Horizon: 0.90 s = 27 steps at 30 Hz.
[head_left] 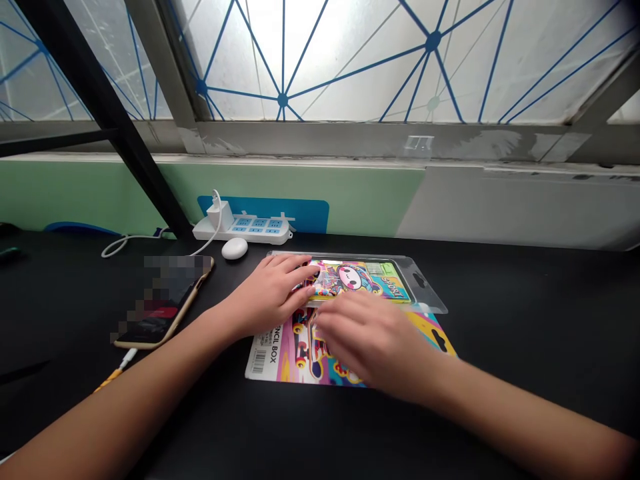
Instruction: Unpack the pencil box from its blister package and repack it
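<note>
L hand (270,297) grips left end of pencil box (357,280); R hand (373,340) rests at near edge, grip unclear. Clear blister (427,293) under box, printed card (280,353) below.

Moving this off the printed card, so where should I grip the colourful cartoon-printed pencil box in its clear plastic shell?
Grip the colourful cartoon-printed pencil box across its long edges, coming from the near side, where your right hand is. It lies flat, picture up, so its far edge looks reachable. Avoid the thin clear plastic flange at right: it may flex.
</note>
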Motion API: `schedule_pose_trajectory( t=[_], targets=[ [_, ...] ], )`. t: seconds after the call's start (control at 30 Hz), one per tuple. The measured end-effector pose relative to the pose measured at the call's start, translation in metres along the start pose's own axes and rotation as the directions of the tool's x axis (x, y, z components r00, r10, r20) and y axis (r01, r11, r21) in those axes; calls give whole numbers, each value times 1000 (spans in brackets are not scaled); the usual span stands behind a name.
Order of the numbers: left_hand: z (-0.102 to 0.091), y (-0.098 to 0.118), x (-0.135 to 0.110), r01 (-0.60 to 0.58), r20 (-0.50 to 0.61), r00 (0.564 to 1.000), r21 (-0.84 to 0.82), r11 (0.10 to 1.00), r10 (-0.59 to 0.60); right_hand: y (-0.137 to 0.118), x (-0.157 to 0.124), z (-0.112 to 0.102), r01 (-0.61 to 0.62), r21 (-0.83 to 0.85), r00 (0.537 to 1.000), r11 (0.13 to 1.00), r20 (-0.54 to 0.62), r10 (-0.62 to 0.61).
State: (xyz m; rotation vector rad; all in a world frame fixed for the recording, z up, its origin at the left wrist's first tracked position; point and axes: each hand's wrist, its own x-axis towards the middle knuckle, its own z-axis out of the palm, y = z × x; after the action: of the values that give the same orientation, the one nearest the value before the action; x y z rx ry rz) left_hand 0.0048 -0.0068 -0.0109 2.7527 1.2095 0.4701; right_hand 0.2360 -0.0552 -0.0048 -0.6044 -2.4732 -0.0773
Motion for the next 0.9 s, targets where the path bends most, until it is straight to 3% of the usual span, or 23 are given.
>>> schedule_pose_trajectory(
  t=[0.1,0.2,0.3,0.43,0.6,0.7,0.8,0.9],
  targets=[
    [-2,0,0,2,17,1000,1,1000,-2,42,-5,-22,-240,-152,968,959,32,247],
    [-4,0,1,17,41,999,-12,1000,-17,88,-14,-40,-499,-204,805,842,250,538],
    [-4,0,1,27,49,998,-20,999,-26,115,-19,-50,-585,-121,704,802,416,576],
    [-5,1,1,40,45,998,-32,999,-38,117,-15,-54,-607,-138,640,782,499,585],
    [-5,1,2,53,35,998,-73,996,-50,112,-8,-51,-654,-144,592,743,513,621],
    [-6,1,2,64,20,998,-119,991,-62,111,-7,-51,-667,-146,590,731,495,638],
    [-7,1,1,85,-16,996,-174,981,-89,108,-7,-52,-656,-139,617,742,468,633],
    [-10,-2,0,119,-59,989,-256,959,-138,105,-9,-52,-622,-107,681,776,416,603]
  ],
)
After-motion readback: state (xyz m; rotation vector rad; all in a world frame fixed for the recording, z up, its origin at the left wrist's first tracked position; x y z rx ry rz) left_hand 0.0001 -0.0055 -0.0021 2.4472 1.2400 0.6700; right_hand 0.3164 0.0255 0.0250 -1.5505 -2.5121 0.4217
